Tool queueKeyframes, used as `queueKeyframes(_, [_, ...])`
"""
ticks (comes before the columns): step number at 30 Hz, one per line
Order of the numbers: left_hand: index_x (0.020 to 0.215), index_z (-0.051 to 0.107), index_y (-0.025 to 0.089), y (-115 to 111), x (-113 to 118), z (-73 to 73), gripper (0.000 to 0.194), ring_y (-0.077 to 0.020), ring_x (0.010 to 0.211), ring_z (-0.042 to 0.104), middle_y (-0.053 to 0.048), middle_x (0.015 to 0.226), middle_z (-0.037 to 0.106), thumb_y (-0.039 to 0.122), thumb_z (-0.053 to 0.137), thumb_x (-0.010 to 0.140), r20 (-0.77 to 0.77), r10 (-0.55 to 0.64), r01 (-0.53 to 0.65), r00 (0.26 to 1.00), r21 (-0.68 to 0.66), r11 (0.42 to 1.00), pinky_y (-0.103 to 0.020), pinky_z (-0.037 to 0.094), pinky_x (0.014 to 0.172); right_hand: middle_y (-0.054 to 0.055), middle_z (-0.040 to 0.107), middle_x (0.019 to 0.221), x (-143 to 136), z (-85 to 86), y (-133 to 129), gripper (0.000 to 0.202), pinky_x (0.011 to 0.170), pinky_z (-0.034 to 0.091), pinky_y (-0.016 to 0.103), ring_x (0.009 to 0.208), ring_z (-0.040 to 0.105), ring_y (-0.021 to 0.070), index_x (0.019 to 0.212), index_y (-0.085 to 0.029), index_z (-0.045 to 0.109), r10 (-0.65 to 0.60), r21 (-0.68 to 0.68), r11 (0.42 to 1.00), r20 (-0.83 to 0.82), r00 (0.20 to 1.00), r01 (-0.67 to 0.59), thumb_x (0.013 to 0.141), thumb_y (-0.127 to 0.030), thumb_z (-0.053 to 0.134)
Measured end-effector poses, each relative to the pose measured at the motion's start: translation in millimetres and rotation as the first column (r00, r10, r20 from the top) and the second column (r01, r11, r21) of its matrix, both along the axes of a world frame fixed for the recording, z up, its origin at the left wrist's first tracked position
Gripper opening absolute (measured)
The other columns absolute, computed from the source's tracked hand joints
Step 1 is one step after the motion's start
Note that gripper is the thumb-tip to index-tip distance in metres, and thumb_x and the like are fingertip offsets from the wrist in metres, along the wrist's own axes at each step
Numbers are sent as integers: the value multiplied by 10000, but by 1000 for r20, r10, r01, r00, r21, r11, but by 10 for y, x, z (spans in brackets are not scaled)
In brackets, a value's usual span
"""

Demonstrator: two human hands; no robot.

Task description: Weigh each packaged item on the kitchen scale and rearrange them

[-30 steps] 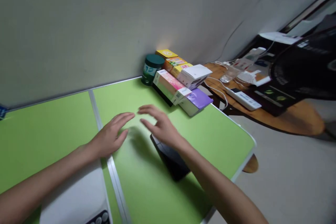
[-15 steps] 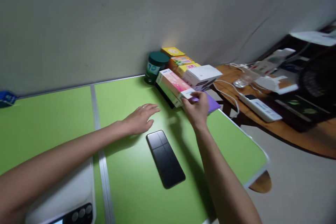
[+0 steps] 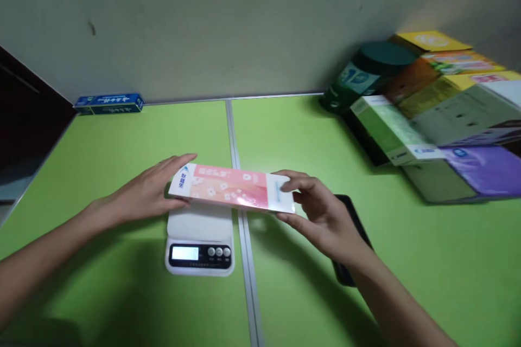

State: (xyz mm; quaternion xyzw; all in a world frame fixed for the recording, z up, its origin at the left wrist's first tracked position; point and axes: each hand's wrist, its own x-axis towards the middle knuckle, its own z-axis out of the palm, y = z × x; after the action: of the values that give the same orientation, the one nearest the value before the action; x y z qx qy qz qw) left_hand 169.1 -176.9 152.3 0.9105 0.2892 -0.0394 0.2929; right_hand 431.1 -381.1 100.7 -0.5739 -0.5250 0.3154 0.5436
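Left hand [image 3: 150,190] and right hand [image 3: 321,211] clamped opposite ends of long pink-and-white carton [image 3: 232,188], blocking rear of white plastic digital scale [image 3: 199,227] below; right hand also partly covered flat black phone [image 3: 344,275].

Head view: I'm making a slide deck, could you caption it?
Left hand and right hand hold a pink box partly over a white digital scale on a green table.

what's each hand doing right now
Left hand: holding the left end of the long pink-and-white cardboard box.
Right hand: holding that box's right end between thumb and fingers.
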Motion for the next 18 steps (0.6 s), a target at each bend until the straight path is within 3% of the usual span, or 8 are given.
queueKeyframes(3, [1453,346,300,28,-306,-158,805,-359,1243,513,-106,1414,511,473,688,745,7,42,-42,999,16,999,-535,502,962,102,558,1285,-188,-113,178,224,780,571,348,1119,605,231,1018,-274,518,89,-60,994,23,996,-88,841,-293,654])
queueKeyframes(8, [1406,422,278,39,-487,-378,699,-328,1236,531,-110,1365,558,479,667,783,4,74,-74,997,-61,995,-504,492,980,100,538,1337,-361,-242,258,236,812,570,365,1151,599,229,1033,-280,507,117,-166,980,41,992,-108,845,-278,648])
queueKeyframes(14, [1502,271,314,52,-611,-471,961,-393,1387,370,-114,1561,333,437,760,684,-54,185,-190,981,-122,974,-585,390,1070,108,473,1429,-237,-225,160,405,931,551,442,1316,489,271,1125,-308,505,85,-207,977,168,982,-49,785,-327,725])
queueKeyframes(18, [1501,240,383,117,-761,-476,1041,-409,1393,352,-78,1588,278,432,801,625,-90,259,-269,962,-118,956,-594,380,1073,104,567,1315,-79,-213,46,418,844,586,433,1159,612,263,1159,-322,519,-14,-176,984,155,988,42,792,-317,721])
